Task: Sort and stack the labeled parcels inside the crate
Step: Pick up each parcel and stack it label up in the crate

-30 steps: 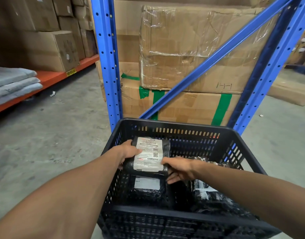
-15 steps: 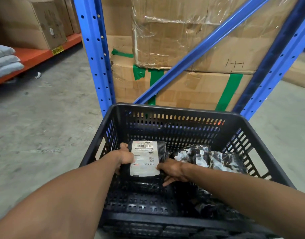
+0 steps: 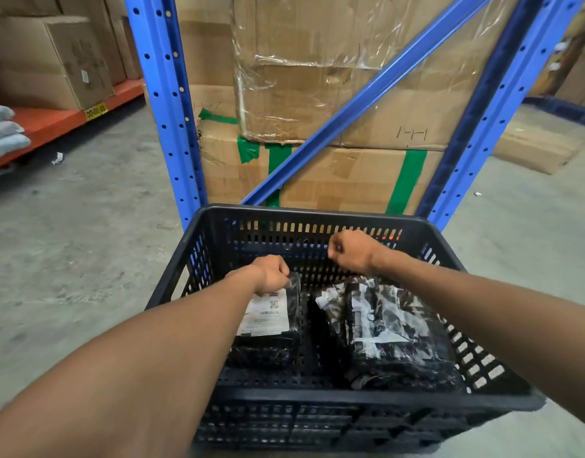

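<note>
Pinching glossy black poly parcel (image 3: 268, 320) w/ left hand (image 3: 272, 274); right hand (image 3: 350, 251) fisted, empty, above slotted plastic crate (image 3: 367, 396).

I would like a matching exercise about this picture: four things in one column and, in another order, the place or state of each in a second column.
Things:
1. left hand
2. right hand
3. labeled parcel
4. crate

Places or states:
A. on the concrete floor, before the blue rack
B. closed, raised near the crate's far wall, holding nothing that shows
C. label up, on the left stack in the crate
D. resting on the far end of the labeled parcel

Pairs: 1-D, 2-B, 3-C, 4-A
</note>
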`<state>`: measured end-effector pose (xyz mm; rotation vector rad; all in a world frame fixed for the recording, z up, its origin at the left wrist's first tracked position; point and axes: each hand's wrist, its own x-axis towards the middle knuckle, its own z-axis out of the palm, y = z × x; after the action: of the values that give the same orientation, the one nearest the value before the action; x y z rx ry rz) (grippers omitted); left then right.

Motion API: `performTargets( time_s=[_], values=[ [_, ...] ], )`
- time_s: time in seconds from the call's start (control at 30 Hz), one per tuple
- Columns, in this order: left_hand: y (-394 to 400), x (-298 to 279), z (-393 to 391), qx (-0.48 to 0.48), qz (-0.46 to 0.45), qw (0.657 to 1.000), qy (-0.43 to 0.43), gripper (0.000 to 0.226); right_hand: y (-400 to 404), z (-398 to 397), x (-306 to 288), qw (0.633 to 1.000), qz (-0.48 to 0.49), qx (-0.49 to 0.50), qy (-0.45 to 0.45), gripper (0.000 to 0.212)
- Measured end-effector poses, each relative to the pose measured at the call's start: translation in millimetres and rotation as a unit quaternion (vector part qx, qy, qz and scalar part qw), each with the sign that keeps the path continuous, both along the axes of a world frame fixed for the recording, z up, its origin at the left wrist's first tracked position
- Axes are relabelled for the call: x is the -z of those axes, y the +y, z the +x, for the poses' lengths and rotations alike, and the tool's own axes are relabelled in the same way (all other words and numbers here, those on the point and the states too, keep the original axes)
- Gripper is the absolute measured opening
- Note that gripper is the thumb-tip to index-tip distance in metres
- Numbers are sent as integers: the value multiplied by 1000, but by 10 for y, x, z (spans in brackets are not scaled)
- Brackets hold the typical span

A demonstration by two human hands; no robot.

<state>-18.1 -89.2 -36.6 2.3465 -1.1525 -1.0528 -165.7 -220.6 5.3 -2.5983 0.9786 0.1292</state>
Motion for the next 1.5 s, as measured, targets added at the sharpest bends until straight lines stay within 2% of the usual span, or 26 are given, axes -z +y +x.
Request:
performTargets(
  time_s=[0.03, 0.1, 0.17, 0.23, 0.3, 0.43, 0.53, 0.77, 0.87, 0.9, 0.97, 1.03, 1.1, 1.17, 1.27, 1.33, 1.4, 1.5],
  values=[
    [-42, -40, -99, 15, 26, 998, 59, 18, -105, -95, -41, 1000, -12, -11, 20, 21],
    [-118, -106, -332, 56, 97, 984, 141, 27, -268, -318, -64, 992, 64, -3, 110, 17],
    [-206, -141, -542, 84, 138, 973, 167, 43, -357, -542, -57, 964, 132, 15, 229, 42],
    [-285, -181, -712, 79, 158, 965, 194, 56, -417, -706, 6, 949, 135, 12, 286, 62],
    [-358, -205, -839, 64, 177, 955, 227, 63, -447, -767, 75, 952, 116, -4, 284, 71],
    [-447, -187, -1023, 53, 226, 933, 277, 69, -414, -727, 164, 946, 80, -14, 313, 105],
    [-466, -152, -1058, 43, 248, 917, 311, 75, -396, -710, 169, 944, 67, -22, 321, 116],
    [-318, -166, -848, 35, 211, 897, 386, 72, -391, -545, -33, 942, 81, -40, 323, 143],
    [-250, -240, -634, -12, 147, 887, 437, 84, -371, -519, -118, 960, 90, -50, 262, 133],
    [-226, -267, -546, -31, 122, 883, 452, 85, -349, -511, -161, 969, 92, -53, 222, 125],
    [-166, -322, -354, -81, 65, 875, 473, 80, -281, -470, -264, 987, 85, -60, 119, 96],
    [-96, -364, -147, -148, 3, 866, 477, 77, -178, -392, -345, 995, 42, -90, 20, 76],
    [-31, -392, 50, -219, -53, 849, 479, 72, -32, -298, -386, 990, -57, -121, -47, 75],
    [37, -427, 199, -265, -88, 825, 492, 64, 119, -215, -375, 965, -173, -156, -119, 74],
    [154, -461, 294, -288, -111, 779, 546, 48, 340, -97, -320, 904, -302, -228, -200, 64],
    [230, -466, 313, -315, -137, 777, 527, 38, 466, -15, -273, 867, -353, -272, -225, 50],
    [310, -461, 351, -336, -189, 780, 494, 33, 520, 20, -201, 872, -336, -288, -211, 53],
    [413, -484, 416, -329, -263, 772, 475, 25, 493, -1, -50, 939, -216, -211, -165, 85]
  ],
)
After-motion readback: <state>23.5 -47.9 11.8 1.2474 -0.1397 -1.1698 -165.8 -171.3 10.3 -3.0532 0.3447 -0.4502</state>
